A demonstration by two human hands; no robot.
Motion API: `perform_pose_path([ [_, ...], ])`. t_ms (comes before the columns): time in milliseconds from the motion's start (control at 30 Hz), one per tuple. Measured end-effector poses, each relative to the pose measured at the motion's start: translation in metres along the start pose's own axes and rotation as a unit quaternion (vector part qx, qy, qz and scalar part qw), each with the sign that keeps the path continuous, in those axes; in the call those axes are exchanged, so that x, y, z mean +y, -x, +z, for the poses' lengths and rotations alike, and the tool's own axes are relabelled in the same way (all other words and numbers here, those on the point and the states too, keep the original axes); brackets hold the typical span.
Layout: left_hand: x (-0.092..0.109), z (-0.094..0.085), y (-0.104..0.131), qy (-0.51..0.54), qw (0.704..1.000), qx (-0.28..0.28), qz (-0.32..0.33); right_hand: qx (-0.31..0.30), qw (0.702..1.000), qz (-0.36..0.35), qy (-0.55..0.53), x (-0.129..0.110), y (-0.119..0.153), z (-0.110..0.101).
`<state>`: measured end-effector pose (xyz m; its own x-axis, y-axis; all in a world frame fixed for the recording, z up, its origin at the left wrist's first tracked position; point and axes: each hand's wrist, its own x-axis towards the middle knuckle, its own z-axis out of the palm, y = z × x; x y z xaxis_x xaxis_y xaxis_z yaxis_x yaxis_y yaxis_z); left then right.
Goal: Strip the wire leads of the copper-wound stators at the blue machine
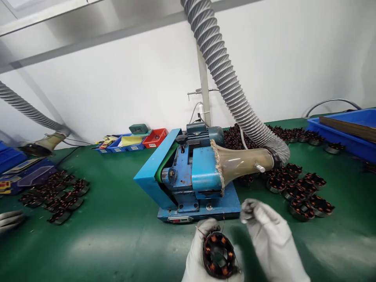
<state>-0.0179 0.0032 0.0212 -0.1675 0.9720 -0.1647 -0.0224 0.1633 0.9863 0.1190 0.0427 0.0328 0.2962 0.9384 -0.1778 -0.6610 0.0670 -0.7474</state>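
A motor stator [219, 255], a black ring with copper windings, is gripped in my gloved left hand [197, 250] at the bottom middle. Its open centre faces up toward me, and thin loose wire ends stick up from its rim. Just to the right, my gloved right hand [268, 235] is apart from the stator, its darkened thumb and fingertips pressed together. Whether a wire or anything else is between them I cannot make out. Both hands are in front of a blue belt-driven machine [176, 192] with an amber funnel [243, 162] on its right side.
A grey corrugated hose [226, 74] drops to the funnel. More stators [302, 211] lie right of and behind the machine, others [60, 215] at left. Small blue bins [119, 145], a red bin [152, 143] and a large blue tray [346, 117] stand behind. Another person's gloved hand [11, 220] shows far left.
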Motion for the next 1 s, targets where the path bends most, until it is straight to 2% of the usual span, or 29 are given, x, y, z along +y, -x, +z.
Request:
perform_pose_path([
  [67,0.002,0.007,-0.008,0.027,0.999,0.018,0.034,-0.065,0.992,-0.001,0.111,0.017,0.008,0.002],
  [133,0.001,0.014,-0.017,0.108,0.994,0.027,-0.001,-0.1,0.97,-0.019,0.22,0.036,0.016,0.007],
  [200,-0.003,0.018,-0.025,0.181,0.982,0.039,-0.033,-0.083,0.944,-0.05,0.316,0.052,0.018,0.013],
  [267,-0.008,0.02,-0.035,0.196,0.978,0.058,-0.031,-0.064,0.923,-0.063,0.373,0.06,0.012,0.019],
  [467,-0.012,0.023,-0.057,0.143,0.988,0.047,0.014,-0.097,0.912,-0.1,0.386,0.056,-0.013,0.029],
  [733,-0.007,0.03,-0.063,0.132,0.99,0.057,0.008,-0.119,0.916,-0.091,0.373,0.049,-0.015,0.032],
  [900,-0.006,0.021,-0.046,0.159,0.986,0.044,-0.017,-0.081,0.905,-0.086,0.41,0.051,0.003,0.023],
  [933,-0.007,0.017,-0.04,0.166,0.985,0.038,-0.03,-0.071,0.908,-0.073,0.407,0.052,0.009,0.018],
  [1000,-0.009,0.007,-0.03,0.183,0.981,0.014,-0.064,-0.077,0.934,-0.024,0.349,0.053,0.021,0.006],
])
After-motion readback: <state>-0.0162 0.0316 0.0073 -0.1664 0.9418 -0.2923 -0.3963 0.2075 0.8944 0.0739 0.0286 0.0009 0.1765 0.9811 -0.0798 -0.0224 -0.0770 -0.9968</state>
